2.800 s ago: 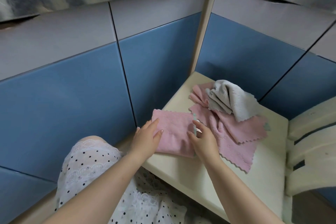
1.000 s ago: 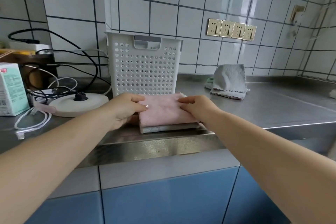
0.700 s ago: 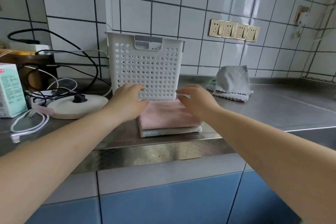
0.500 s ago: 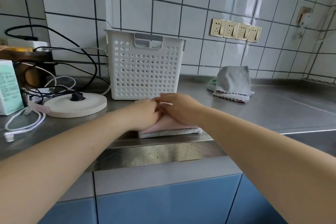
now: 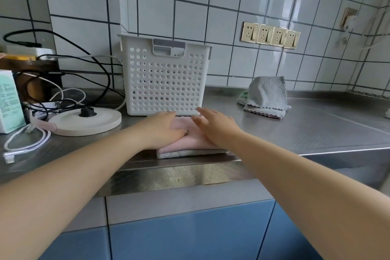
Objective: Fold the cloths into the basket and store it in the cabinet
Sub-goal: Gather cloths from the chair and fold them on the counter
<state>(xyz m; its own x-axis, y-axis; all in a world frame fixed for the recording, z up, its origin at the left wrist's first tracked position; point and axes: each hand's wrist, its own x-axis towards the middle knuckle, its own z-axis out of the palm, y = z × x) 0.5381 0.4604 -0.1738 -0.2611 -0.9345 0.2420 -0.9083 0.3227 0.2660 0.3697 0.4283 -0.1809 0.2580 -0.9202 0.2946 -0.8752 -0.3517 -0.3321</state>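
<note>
Head view: hands [image 5: 190, 129] flat on folded cloths [image 5: 190, 146]

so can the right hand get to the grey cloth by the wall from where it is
Probably yes. The right hand lies flat on the pink folded cloth, holding nothing, and the steel counter between it and the grey cloth is bare. The basket stands left of that path.

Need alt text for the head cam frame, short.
Both hands, left hand and right hand, press flat on a folded pink cloth at the steel counter's front edge, before a white perforated basket. A grey cloth lies to the right, a kettle base to the left.
</note>
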